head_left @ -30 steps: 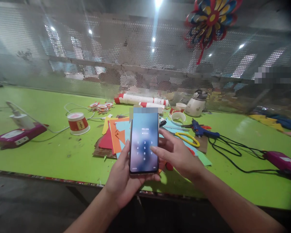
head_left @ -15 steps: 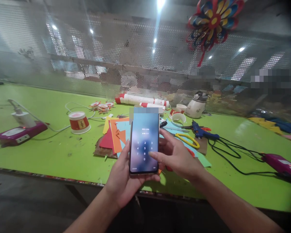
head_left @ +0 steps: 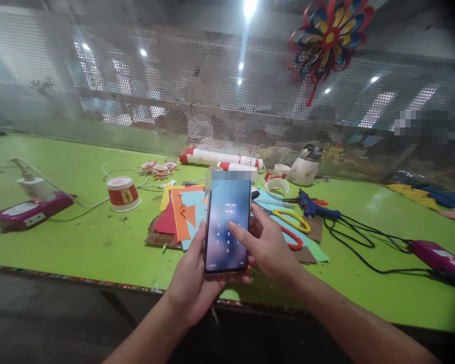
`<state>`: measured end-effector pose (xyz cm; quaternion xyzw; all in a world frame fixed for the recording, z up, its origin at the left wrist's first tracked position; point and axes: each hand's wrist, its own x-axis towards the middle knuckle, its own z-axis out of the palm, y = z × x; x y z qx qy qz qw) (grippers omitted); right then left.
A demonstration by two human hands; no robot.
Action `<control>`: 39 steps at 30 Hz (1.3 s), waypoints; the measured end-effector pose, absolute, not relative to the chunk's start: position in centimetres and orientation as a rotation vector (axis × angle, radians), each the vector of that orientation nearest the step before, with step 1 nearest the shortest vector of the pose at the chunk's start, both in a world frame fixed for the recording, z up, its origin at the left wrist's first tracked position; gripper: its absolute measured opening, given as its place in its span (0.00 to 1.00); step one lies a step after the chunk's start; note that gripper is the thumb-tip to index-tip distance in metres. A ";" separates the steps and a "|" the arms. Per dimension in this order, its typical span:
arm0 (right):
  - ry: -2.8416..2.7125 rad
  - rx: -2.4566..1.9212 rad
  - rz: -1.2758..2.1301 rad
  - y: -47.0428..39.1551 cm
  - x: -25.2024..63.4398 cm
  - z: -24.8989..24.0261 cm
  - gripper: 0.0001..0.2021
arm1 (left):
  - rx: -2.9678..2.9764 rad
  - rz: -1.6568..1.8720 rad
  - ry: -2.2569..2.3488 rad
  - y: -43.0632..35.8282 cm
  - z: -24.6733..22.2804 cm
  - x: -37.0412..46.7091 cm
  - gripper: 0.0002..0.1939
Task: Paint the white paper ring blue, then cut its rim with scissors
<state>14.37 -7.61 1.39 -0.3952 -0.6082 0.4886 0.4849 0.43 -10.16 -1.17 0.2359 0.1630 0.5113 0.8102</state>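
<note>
A smartphone (head_left: 227,237) is held upright above the front edge of the table, its lit screen showing a number keypad. My left hand (head_left: 191,278) is wrapped around its left side and bottom, with the thumb along the left edge and fingertips showing below. My right hand (head_left: 269,242) is at the right edge; its thumb lies over the upper part of the keypad and its fingers reach toward the phone's side, partly hidden. Behind the phone lie coloured paper sheets (head_left: 176,215), yellow-handled scissors (head_left: 293,221) and red-handled scissors (head_left: 293,238).
A blue glue gun (head_left: 318,206) trails a black cable to a purple power strip (head_left: 440,258). Left are a paper cup (head_left: 124,194) and another power strip (head_left: 32,210). White-and-red tubes (head_left: 222,159) and a kettle-shaped container (head_left: 306,166) stand near the mesh panel (head_left: 136,101).
My right thumb has moved up and slightly left across the keypad, and the right hand has come closer to the phone. The phone has shifted slightly right in view.
</note>
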 end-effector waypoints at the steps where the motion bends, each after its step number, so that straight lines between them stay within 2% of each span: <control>1: -1.481 -0.948 1.212 -7.7 14.4 1.6 0.19 | 0.509 1.089 0.341 -10.2 -1.2 0.4 0.28; 9: -1.531 -0.914 1.308 -8.0 15.0 1.6 0.31 | 0.507 1.107 0.377 -10.1 -1.0 0.3 0.27; 19: -1.537 -0.863 1.312 -7.9 15.0 0.9 0.33 | 0.494 1.111 0.401 -10.1 -1.1 0.2 0.26; 39: -1.552 -0.752 1.322 -7.8 15.0 1.3 0.23 | 0.500 1.065 0.298 -9.9 -1.4 0.1 0.30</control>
